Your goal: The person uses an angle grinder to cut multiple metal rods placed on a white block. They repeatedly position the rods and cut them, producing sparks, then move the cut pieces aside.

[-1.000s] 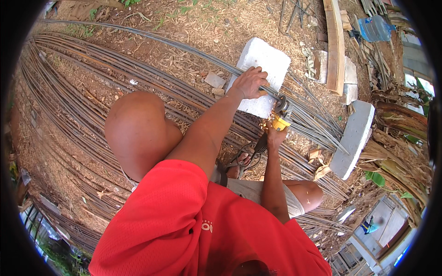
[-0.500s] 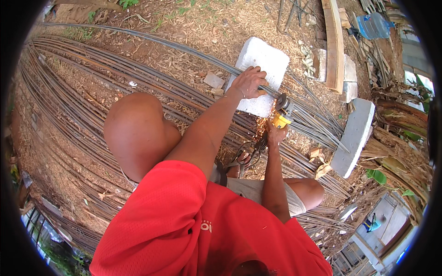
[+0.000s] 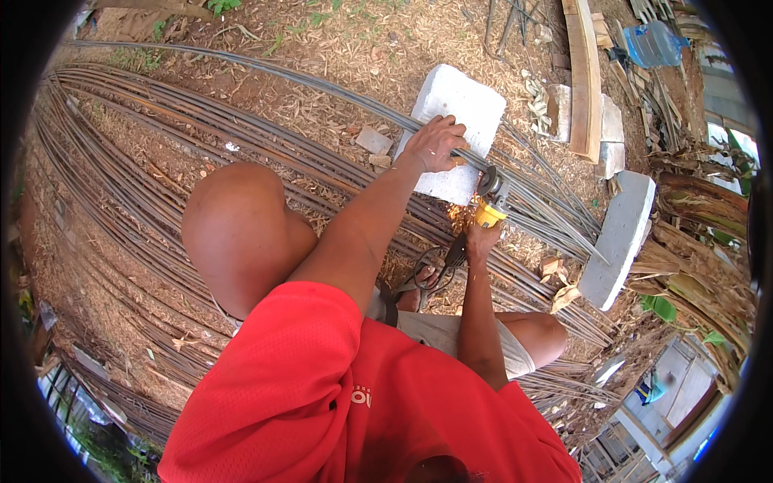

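Observation:
My left hand (image 3: 436, 144) is closed over a bundle of thin steel rebars (image 3: 354, 98), pressing them onto a white block (image 3: 460, 105). Just right of that hand, a yellow angle grinder (image 3: 488, 213) is gripped in my right hand (image 3: 481, 240), its fingers wrapped round the body. The grinder's disc (image 3: 488, 181) is up against the bars, though the exact contact is too small to tell. A few orange sparks (image 3: 460, 216) fly toward me below the block. The grinder's dark cord hangs near my foot.
More long rusty rebars (image 3: 185, 113) lie across the ground and run beneath me. A grey slab (image 3: 618, 241) stands under the bars' right ends. Farther right are a wooden plank (image 3: 583, 72), pale blocks (image 3: 612, 137) and a blue water jug (image 3: 654, 44). Dry leaves cover the soil.
The grinder has tilted and shifted slightly left, with its disc at a different angle. The spark spray has shrunk. My left hand stays on the bars.

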{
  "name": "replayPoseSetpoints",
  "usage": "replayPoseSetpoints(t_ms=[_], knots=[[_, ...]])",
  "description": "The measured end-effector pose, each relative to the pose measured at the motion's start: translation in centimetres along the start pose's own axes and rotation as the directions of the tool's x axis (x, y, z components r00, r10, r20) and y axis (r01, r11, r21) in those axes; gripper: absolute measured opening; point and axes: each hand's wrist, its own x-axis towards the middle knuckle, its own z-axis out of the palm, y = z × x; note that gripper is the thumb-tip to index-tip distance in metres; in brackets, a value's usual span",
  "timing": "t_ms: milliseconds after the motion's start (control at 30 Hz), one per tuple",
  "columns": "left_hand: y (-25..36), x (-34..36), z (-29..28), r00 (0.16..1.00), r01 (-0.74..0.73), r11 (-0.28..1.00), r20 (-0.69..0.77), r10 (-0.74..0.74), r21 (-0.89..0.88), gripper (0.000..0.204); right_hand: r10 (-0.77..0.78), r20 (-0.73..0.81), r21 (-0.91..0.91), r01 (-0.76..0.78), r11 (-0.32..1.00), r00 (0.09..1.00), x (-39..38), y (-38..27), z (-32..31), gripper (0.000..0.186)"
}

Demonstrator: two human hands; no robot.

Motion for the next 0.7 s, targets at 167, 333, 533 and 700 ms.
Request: replayPoseSetpoints(t_ms=[167,333,533,700], knots=[[0.1,-0.1,-0.1,1.0,0.006,1.0,-0.011,-0.006,0.002,0.04,-0.002,0.053,0.002,0.002,1.0,0.999,-0.5,-1.0,-0.3,0.045],[0.0,-0.1,0.0,1.0,0.008,1.0,-0.001,-0.008,-0.005,0.04,0.046,-0.022,-0.011,-0.046,0.999,0.999,-0.5,-2.4,0.4,0.044],[-0.2,0.0,0.1,1.0,0.012,1.0,0.019,-0.011,-0.019,0.041,-0.058,0.027,0.134,0.054,0.989,0.998,-0.1,-1.5,0.1,0.049],[-0.3,0.0,-0.1,1.0,0.001,1.0,0.016,-0.001,-0.017,0.042,-0.046,0.014,0.082,0.045,0.996,0.999,1.0,0.9,0.0,0.049]])
